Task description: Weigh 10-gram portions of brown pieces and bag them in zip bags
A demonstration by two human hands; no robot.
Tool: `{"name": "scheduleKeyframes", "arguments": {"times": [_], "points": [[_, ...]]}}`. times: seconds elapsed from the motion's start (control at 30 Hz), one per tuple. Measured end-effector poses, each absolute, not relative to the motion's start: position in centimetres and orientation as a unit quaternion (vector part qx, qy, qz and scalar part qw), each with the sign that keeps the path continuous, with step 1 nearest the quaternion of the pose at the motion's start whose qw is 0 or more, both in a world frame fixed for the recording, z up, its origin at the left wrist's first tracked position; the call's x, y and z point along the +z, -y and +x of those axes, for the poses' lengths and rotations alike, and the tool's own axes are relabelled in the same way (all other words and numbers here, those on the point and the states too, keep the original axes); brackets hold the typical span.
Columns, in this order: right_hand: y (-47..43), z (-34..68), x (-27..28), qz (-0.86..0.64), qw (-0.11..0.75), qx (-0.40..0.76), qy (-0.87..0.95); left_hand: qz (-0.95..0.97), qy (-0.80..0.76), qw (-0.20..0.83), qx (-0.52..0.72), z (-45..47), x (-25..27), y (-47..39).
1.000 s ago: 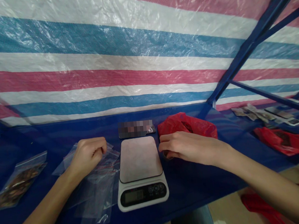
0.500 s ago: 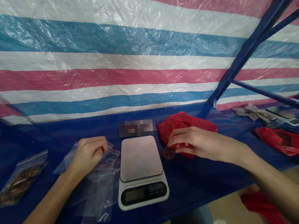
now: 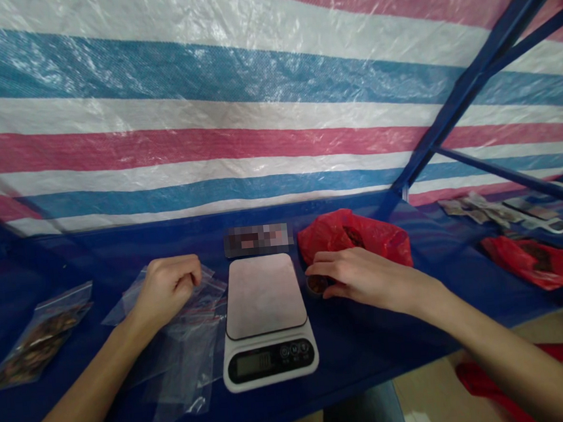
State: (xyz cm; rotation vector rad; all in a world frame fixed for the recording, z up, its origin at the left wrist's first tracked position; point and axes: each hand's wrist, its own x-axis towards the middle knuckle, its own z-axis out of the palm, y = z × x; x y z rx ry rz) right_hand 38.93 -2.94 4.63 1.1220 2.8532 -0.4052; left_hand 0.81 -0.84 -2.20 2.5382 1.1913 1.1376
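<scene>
Working with the right hand (image 3: 361,276) at the small cup (image 3: 312,294), just right of the scale (image 3: 264,294) on the tabletop (image 3: 362,348) and near the red bag (image 3: 387,236). Note fingers (image 3: 324,268) set narrow around the cup, with thumb on the near side and forefinger across the far rim; cannot tell whether gripping firmly. Pinch by the wall rather than over the mouth, so as not to stir the brown pieces (image 3: 319,284) inside. Hold level, avoiding both the scale's edge and the loose folds of the red bag. Press lightly, given a cup so small and probably easy to tip. Rest the left hand (image 3: 167,286), curled into a fist over the clear bags (image 3: 187,370) with nothing seen inside, off the scale's plate.
</scene>
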Motion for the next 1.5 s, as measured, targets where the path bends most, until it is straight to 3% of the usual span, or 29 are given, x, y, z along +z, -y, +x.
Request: {"name": "scheduleKeyframes", "arguments": {"times": [0.3,0.47,0.53,0.63,0.87,1.23,1.4,1.5], "points": [[3.2,39.1,4.0,0.365,-0.017,-0.132,-0.922,0.840,-0.393,0.060,0.370,0.9,-2.2,0.9],[3.3,42.5,5.7,0.412,-0.225,-0.086,-0.879,0.839,-0.395,0.057,0.370,0.9,-2.0,1.0],[2.4,44.6,5.6,0.472,-0.268,-0.087,-0.835,0.839,-0.395,0.058,0.370,0.9,-2.0,1.0],[0.7,46.9,4.1,0.494,-0.205,-0.162,-0.829,0.838,-0.395,0.056,0.372,1.0,-2.0,0.9],[-0.3,44.9,1.1,0.421,-0.077,-0.111,-0.897,0.833,-0.406,0.066,0.370,0.9,-2.1,0.9],[-2.3,44.3,3.0,0.447,-0.094,-0.066,-0.887,0.836,-0.399,0.060,0.373,0.7,-2.3,0.8],[-2.3,45.1,4.6,0.434,-0.160,-0.020,-0.886,0.837,-0.408,0.063,0.359,0.8,-2.2,0.8],[-1.8,44.9,4.5,0.416,-0.119,-0.040,-0.901,0.837,-0.410,0.062,0.358,0.8,-2.1,0.8]]}}
